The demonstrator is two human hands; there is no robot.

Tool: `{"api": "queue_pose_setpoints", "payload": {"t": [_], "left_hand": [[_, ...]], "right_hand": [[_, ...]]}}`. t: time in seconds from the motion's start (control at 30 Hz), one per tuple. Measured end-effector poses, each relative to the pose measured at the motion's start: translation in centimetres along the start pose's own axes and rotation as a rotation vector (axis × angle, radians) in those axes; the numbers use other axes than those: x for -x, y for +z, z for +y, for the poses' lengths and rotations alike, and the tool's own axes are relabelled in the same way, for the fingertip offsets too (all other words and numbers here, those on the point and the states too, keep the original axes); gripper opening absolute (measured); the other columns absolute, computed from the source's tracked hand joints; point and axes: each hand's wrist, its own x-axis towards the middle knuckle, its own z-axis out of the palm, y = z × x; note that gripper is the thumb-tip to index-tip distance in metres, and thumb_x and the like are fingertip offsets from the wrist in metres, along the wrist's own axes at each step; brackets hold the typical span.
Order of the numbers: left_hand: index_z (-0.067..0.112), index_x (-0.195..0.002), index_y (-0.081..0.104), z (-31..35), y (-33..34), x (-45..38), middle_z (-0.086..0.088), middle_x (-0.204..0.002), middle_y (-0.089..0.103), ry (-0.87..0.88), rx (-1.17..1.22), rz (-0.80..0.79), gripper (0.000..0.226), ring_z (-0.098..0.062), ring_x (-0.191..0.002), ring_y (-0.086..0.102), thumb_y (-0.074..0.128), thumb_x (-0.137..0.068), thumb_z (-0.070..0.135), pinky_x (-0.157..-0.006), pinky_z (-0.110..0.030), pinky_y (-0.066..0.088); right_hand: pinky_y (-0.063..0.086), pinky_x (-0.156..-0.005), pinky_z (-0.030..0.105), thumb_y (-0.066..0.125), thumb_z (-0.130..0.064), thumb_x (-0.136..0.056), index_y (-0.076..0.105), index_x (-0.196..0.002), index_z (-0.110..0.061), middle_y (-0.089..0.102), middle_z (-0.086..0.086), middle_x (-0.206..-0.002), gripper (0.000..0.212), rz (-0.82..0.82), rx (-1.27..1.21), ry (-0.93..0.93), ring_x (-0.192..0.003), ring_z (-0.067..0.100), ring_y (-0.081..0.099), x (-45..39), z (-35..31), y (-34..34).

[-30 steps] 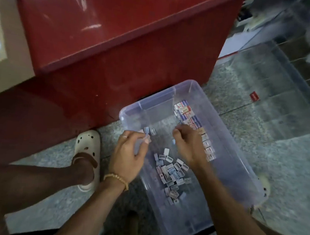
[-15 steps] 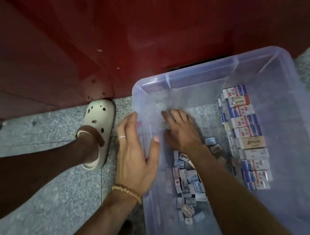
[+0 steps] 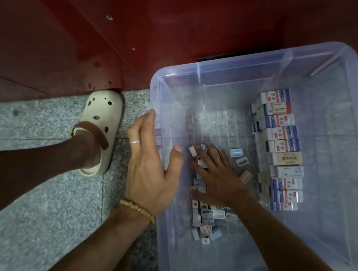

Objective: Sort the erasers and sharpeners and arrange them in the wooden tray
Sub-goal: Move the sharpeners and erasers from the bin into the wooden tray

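A clear plastic bin (image 3: 199,72) sits on the floor. Along its right side stands a neat column of boxed erasers (image 3: 281,146). Small sharpeners (image 3: 207,217) lie in a rough line down the bin's middle, with a few loose ones (image 3: 241,161) to the right. My right hand (image 3: 215,174) lies flat on the sharpeners, fingers spread and straight. My left hand (image 3: 150,165) rests against the bin's left wall, fingers straight, thumb over the rim. No wooden tray is in view.
A dark red cabinet (image 3: 139,26) stands right behind the bin. My left foot in a cream clog (image 3: 103,117) is on the grey speckled floor (image 3: 32,188) to the left of the bin.
The view has tilted down and closer. My right hand has slid back toward me over the sharpeners. My left hand has opened from curled fingers to flat against the bin wall.
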Motion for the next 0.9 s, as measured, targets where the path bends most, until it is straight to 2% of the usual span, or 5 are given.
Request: {"api": "queue_pose_setpoints", "payload": {"t": [0.17, 0.33, 0.57, 0.73, 0.9], "left_hand": [[0.006, -0.15, 0.024, -0.1, 0.0, 0.1, 0.003, -0.143, 0.021, 0.0, -0.015, 0.001, 0.071, 0.032, -0.12, 0.016, 0.053, -0.089, 0.027, -0.097, 0.007, 0.017], [0.006, -0.15, 0.022, 0.1, 0.1, 0.1, 0.006, -0.143, 0.019, 0.001, -0.017, -0.004, 0.073, 0.032, -0.121, 0.015, 0.049, -0.087, 0.034, -0.097, 0.008, 0.016], [0.005, -0.15, 0.024, 0.0, 0.2, 0.1, 0.005, -0.142, 0.019, 0.005, -0.032, 0.005, 0.073, 0.033, -0.119, 0.014, 0.056, -0.087, 0.023, -0.098, 0.007, 0.016], [0.008, -0.151, 0.022, 0.2, 0.1, 0.1, 0.01, -0.142, 0.016, -0.004, -0.031, -0.006, 0.075, 0.033, -0.12, 0.014, 0.049, -0.087, 0.038, -0.098, 0.008, 0.015], [0.009, -0.151, 0.021, 0.1, 0.1, 0.2, 0.008, -0.142, 0.017, 0.0, -0.037, -0.017, 0.075, 0.034, -0.119, 0.013, 0.049, -0.087, 0.037, -0.098, 0.007, 0.015]], "right_hand": [[0.046, -0.092, 0.056, 0.049, -0.052, -0.09, 0.061, -0.121, -0.018, 0.056, 0.019, -0.133, 0.048, 0.246, 0.008, 0.129, -0.119, 0.046, 0.048, -1.5, 1.1, -0.2], [0.043, -0.089, 0.053, 0.043, -0.052, -0.093, 0.062, -0.121, -0.022, 0.052, 0.017, -0.135, 0.045, 0.308, 0.042, 0.3, -0.117, 0.043, 0.045, -3.5, 1.0, -1.2], [0.031, -0.105, 0.058, 0.055, -0.059, -0.083, 0.053, -0.134, -0.028, 0.039, 0.015, -0.154, 0.06, 0.3, -0.001, 0.191, -0.14, 0.048, 0.03, -2.0, 1.1, 0.1], [0.047, -0.082, 0.049, 0.061, -0.049, -0.086, 0.051, -0.131, -0.022, 0.06, 0.016, -0.123, 0.053, 0.325, 0.105, 0.232, -0.111, 0.042, 0.051, -2.1, 1.6, 0.1], [0.054, -0.057, 0.043, 0.069, -0.032, -0.088, 0.064, -0.108, -0.014, 0.058, 0.017, -0.098, 0.028, 0.402, -0.061, 0.26, -0.086, 0.039, 0.062, -3.3, 1.8, -0.6]]}}
